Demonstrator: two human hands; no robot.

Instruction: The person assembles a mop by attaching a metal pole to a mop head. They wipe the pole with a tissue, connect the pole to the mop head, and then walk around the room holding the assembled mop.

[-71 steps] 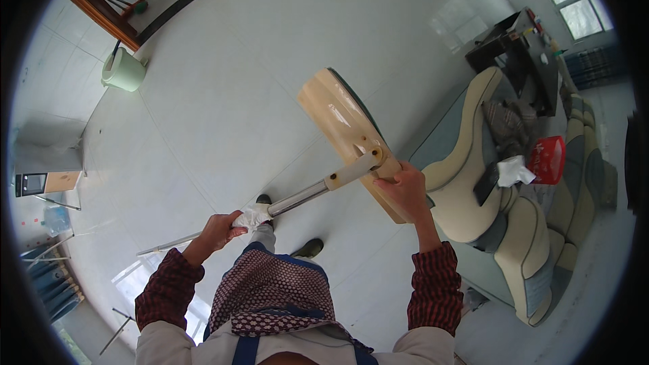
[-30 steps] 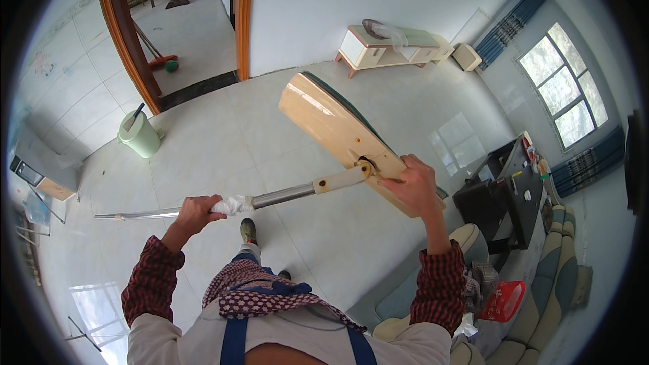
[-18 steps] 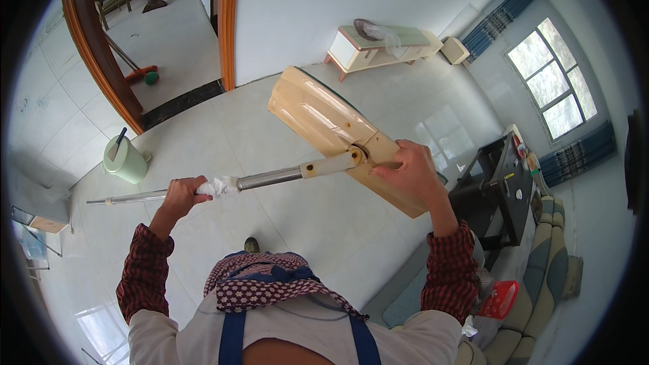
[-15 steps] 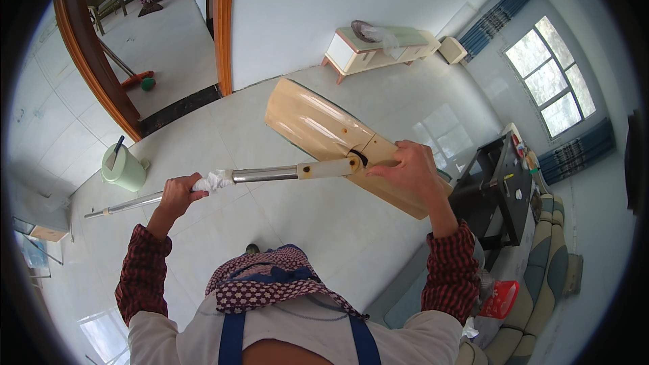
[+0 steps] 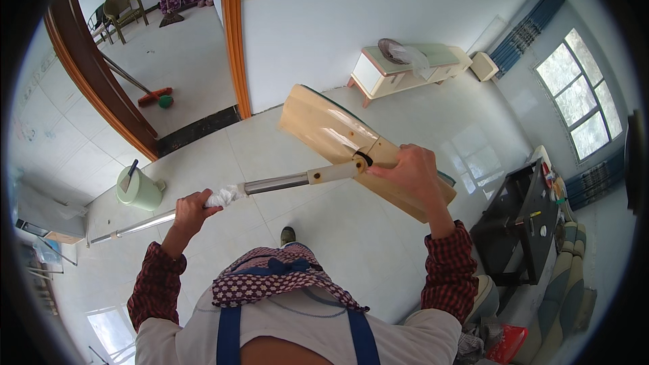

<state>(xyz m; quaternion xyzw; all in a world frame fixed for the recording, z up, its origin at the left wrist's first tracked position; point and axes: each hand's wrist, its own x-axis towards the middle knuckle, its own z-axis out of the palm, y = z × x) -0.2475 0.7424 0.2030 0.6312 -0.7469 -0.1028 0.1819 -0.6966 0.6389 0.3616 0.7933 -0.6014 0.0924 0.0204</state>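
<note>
I hold a flat mop level in front of me, its wide beige plastic head (image 5: 316, 125) out to the right of its metal pole (image 5: 276, 182). My left hand (image 5: 192, 212) is closed round the pole beside a white wrapping (image 5: 226, 195). The pole's free end reaches out to the left past that hand. My right hand (image 5: 414, 170) grips the far edge of the mop head, with its thumb by the joint where head and pole meet. A dark green rim shows along the head's edge. Most of the head's other face is hidden.
Pale green bucket (image 5: 140, 189) with a scraper in it stands left. A doorway (image 5: 234, 47) opens onto another room, where a broom (image 5: 155, 96) lies. Behind are a low cabinet (image 5: 378, 71) and a window. A dark table (image 5: 512, 233) stands right, beside a cushioned sofa (image 5: 564, 284).
My view has shifted, so the room sits farther right and lower in the picture. The pole slants a little more. My shoe shows more fully. Both hands keep their hold on the mop.
</note>
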